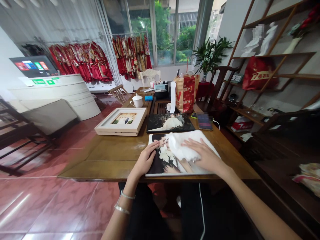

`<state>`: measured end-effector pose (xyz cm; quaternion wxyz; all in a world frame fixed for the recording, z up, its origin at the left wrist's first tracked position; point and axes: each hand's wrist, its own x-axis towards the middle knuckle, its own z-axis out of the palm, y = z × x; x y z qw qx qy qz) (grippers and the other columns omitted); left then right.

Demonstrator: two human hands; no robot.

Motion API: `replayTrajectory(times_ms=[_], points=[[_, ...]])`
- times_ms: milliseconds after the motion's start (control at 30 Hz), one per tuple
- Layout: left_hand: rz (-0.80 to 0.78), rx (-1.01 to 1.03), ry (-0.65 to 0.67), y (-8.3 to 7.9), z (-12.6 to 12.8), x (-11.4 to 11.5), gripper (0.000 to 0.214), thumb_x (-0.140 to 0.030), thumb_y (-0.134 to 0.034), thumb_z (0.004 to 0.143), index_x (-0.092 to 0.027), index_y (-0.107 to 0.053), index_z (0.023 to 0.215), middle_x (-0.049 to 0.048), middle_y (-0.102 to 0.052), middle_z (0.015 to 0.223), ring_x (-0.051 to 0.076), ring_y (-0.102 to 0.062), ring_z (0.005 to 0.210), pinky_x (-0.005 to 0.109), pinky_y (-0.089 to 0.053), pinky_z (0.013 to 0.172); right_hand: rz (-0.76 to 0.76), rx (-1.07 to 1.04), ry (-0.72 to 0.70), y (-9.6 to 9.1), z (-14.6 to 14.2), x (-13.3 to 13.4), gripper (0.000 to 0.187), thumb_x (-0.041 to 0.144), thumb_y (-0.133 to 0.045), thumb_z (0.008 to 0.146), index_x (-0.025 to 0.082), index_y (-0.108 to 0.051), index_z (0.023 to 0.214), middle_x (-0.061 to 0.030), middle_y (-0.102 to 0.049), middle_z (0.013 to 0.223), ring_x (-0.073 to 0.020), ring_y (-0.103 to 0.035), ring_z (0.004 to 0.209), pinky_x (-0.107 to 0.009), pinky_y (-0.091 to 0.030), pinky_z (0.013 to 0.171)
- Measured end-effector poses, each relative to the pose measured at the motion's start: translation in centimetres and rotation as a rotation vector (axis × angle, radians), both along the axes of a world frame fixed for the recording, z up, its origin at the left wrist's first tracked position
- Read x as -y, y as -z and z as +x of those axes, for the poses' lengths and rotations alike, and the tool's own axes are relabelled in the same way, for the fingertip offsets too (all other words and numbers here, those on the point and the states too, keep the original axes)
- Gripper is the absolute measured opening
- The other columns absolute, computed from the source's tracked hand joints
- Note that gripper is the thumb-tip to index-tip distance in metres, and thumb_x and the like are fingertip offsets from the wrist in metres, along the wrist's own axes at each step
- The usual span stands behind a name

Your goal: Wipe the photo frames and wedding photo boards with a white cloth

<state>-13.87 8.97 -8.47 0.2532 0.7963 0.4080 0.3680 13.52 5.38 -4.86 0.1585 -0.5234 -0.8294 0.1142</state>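
A white cloth [180, 149] lay over the upper right of a wedding-portrait panel [166, 158], which rested face up along the near edge of the wooden bench [105, 161]. The right hand [208, 156] lay flat on the cloth with its fingers somewhat apart; whether they pinched any of it could not be told. The left hand [146, 159] rested on the panel's left side, fingers close together and outstretched, not clamped on anything visible. Just beyond lay a second, darker wedding-photo panel [166, 124], with a pale framed photograph [121, 120] to its left and a smartphone [205, 122] to its right.

The step in hand seemed to be wiping the portrait's surface, with the left hand as a steadying weight. The next move, as judged, called for light, even pressure through the cloth and a firm left hand, lest the panel slide.
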Motion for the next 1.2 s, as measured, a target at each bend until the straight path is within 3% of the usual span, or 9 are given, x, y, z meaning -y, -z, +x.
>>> replayTrajectory(times_ms=[133, 233, 400, 533, 667, 833, 1000, 1200], points=[[-0.012, 0.009, -0.006, -0.2, 0.0, 0.1, 0.037, -0.020, -0.038, 0.089, -0.018, -0.057, 0.121, 0.0077, -0.051, 0.135, 0.021, -0.042, 0.129, 0.042, -0.029, 0.111, 0.021, 0.079, 0.191, 0.3, -0.8, -3.7, 0.062, 0.021, -0.051, 0.074, 0.026, -0.042, 0.135, -0.0076, -0.032, 0.147, -0.0257, -0.021, 0.137, -0.056, -0.005, 0.109], [-0.020, 0.014, -0.009, -0.2, 0.1, 0.1, 0.037, -0.020, -0.039, 0.089, -0.019, -0.057, 0.121, 0.0075, -0.051, 0.134, 0.021, -0.042, 0.129, 0.043, -0.028, 0.111, 0.060, 0.153, 0.229, 0.4, -2.8, -3.9, 0.061, 0.031, -0.053, 0.077, 0.022, -0.041, 0.136, -0.0113, -0.033, 0.146, -0.0311, -0.019, 0.137, -0.058, -0.002, 0.108], [-0.055, 0.077, -0.004, -0.1, 0.0, -0.1, 0.035, -0.022, -0.040, 0.089, -0.017, -0.060, 0.117, 0.0082, -0.053, 0.133, 0.021, -0.043, 0.128, 0.042, -0.028, 0.111, 0.084, 0.195, 0.103, 0.3, -6.9, 1.1, 0.069, 0.036, -0.055, 0.074, 0.016, -0.038, 0.138, -0.0165, -0.033, 0.145, -0.0357, -0.016, 0.136, -0.057, -0.002, 0.108], [-0.129, 0.181, -0.006, -0.2, -0.2, -0.1, 0.035, -0.024, -0.040, 0.088, -0.017, -0.062, 0.114, 0.0081, -0.053, 0.132, 0.022, -0.045, 0.127, 0.041, -0.028, 0.111, 0.038, 0.162, -0.028, 0.1, -9.6, 5.8, 0.075, 0.032, -0.057, 0.071, 0.016, -0.033, 0.140, -0.0177, -0.027, 0.148, -0.0351, -0.008, 0.138, -0.057, 0.006, 0.107], [-0.119, 0.228, 0.010, -0.6, -0.4, 0.2, 0.036, -0.028, -0.041, 0.087, -0.017, -0.062, 0.115, 0.0090, -0.056, 0.129, 0.024, -0.048, 0.123, 0.040, -0.033, 0.107, -0.018, 0.092, -0.146, -0.2, -11.1, 7.6, 0.079, 0.033, -0.055, 0.070, 0.013, -0.029, 0.142, -0.0197, -0.021, 0.149, -0.0351, 0.000, 0.138, -0.059, 0.012, 0.105], [-0.012, 0.126, -0.007, -0.8, 0.0, 0.5, 0.038, -0.029, -0.035, 0.091, -0.016, -0.061, 0.116, 0.0104, -0.056, 0.129, 0.023, -0.049, 0.122, 0.040, -0.035, 0.105, -0.086, -0.010, -0.141, -1.1, -9.6, 7.3, 0.070, 0.023, -0.052, 0.067, 0.020, -0.041, 0.136, -0.0102, -0.032, 0.147, -0.0265, -0.011, 0.139, -0.052, 0.004, 0.111], [0.023, -0.010, -0.051, -0.9, 0.4, 0.7, 0.030, -0.030, -0.045, 0.089, -0.018, -0.065, 0.109, 0.0094, -0.054, 0.130, 0.024, -0.049, 0.122, 0.042, -0.035, 0.105, -0.099, -0.026, 0.042, -1.2, -5.6, 6.1, 0.069, 0.013, -0.047, 0.063, 0.023, -0.048, 0.131, -0.0034, -0.040, 0.142, -0.0216, -0.024, 0.136, -0.050, -0.004, 0.112], [0.064, -0.024, -0.014, -1.1, 0.4, 0.7, 0.027, -0.025, -0.052, 0.085, -0.021, -0.065, 0.109, 0.0082, -0.059, 0.124, 0.024, -0.053, 0.117, 0.043, -0.039, 0.102, -0.080, 0.018, 0.326, -0.9, -2.1, 1.1, 0.055, 0.022, -0.045, 0.076, 0.013, -0.048, 0.130, -0.0122, -0.041, 0.141, -0.0274, -0.026, 0.135, -0.053, -0.013, 0.109]])
